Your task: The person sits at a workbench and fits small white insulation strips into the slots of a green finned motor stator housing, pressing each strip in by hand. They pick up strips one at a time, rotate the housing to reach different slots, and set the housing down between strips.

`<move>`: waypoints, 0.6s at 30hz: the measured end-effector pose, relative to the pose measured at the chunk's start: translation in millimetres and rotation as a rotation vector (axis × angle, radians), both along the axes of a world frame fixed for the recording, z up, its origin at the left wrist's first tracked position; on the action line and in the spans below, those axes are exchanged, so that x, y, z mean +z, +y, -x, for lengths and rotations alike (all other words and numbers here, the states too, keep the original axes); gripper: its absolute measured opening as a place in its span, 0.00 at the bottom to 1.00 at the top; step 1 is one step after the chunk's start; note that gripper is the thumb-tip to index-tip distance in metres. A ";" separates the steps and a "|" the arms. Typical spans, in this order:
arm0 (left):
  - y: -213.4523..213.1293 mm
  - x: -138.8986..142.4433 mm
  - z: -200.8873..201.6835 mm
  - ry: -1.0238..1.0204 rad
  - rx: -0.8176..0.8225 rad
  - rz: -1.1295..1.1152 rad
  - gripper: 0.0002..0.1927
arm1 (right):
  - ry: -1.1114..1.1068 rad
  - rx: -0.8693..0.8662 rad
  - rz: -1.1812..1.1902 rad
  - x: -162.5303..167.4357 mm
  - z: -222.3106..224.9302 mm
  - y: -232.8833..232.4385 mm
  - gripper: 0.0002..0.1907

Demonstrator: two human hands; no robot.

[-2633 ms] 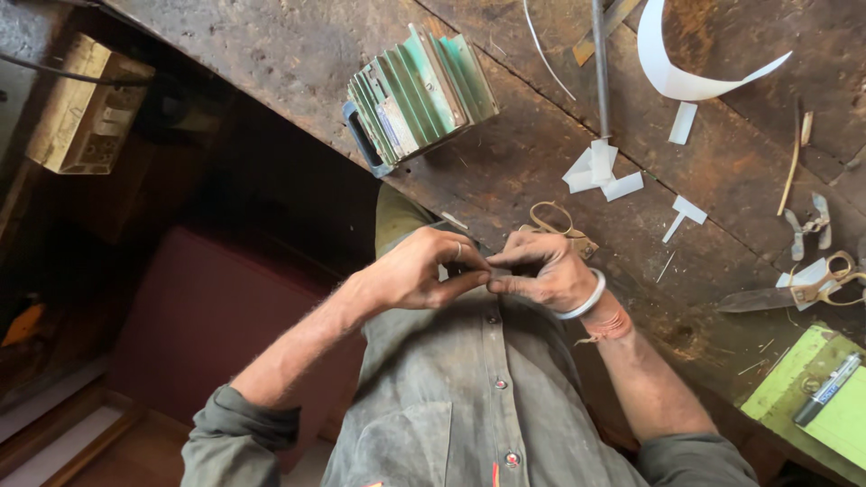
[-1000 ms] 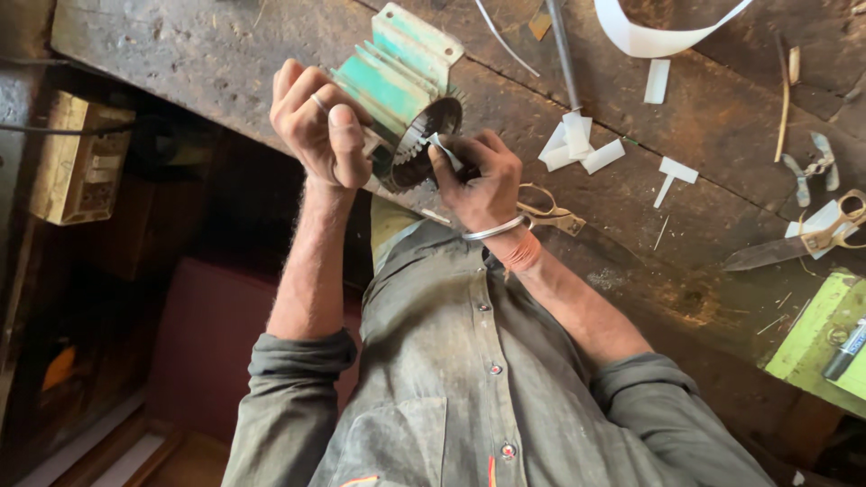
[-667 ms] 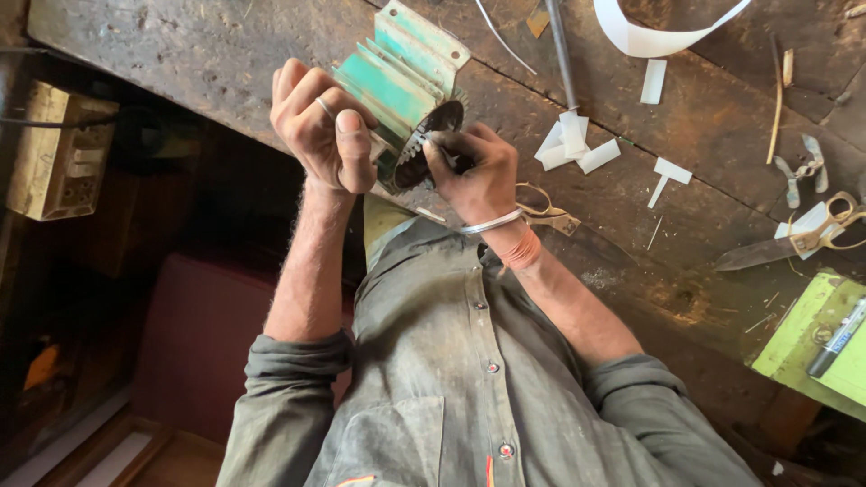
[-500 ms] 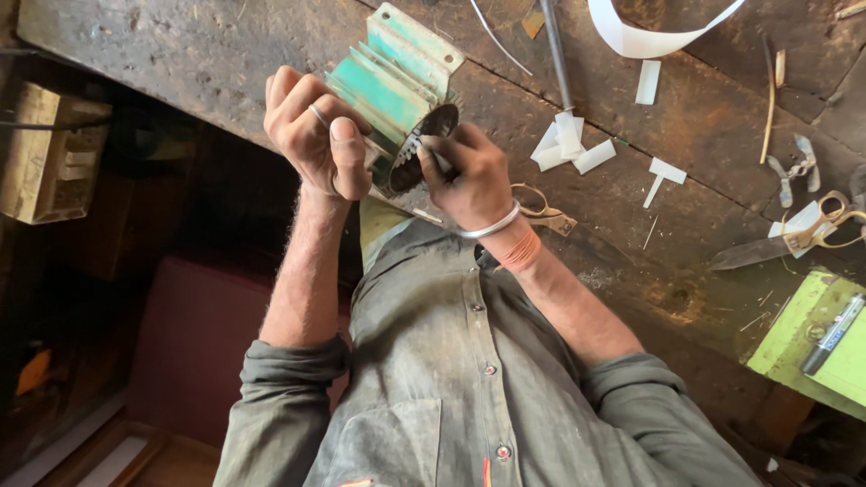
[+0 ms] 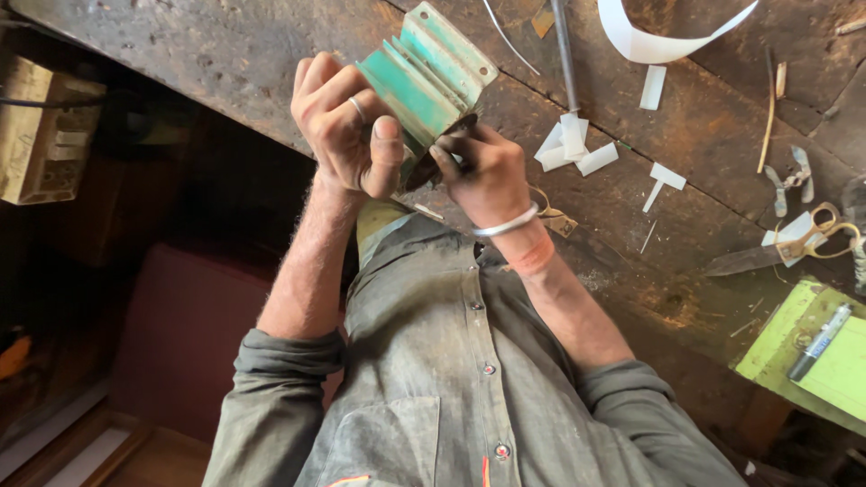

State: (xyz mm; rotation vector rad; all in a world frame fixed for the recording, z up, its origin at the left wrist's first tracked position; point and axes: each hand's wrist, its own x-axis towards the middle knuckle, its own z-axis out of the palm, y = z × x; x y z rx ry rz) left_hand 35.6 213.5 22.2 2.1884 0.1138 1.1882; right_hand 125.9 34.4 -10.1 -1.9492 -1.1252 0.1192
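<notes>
My left hand (image 5: 347,126) grips a green stack of metal plates (image 5: 428,68) from its left side, thumb pressed on its lower face, and holds it over the worn wooden bench (image 5: 216,54). My right hand (image 5: 478,167), with a white bangle on the wrist, pinches a dark toothed part (image 5: 431,162) at the stack's lower end. The fingers hide most of that dark part.
White paper scraps (image 5: 577,149) and a thin metal rod (image 5: 564,54) lie just right of the hands. A curved white strip (image 5: 667,36) lies at the top. At the right are scissors (image 5: 812,230) and a green pad (image 5: 803,361) with a pen (image 5: 819,329). A cardboard box (image 5: 41,126) stands at the left.
The green stack, earlier lying on the bench while both hands worked near my chest, is now held up. My right fingers have closed further over the dark toothed part.
</notes>
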 end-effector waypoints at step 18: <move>-2.1 7.9 -9.2 0.007 -0.046 -0.055 0.17 | 0.057 -0.074 -0.050 0.8 10.5 -24.6 0.09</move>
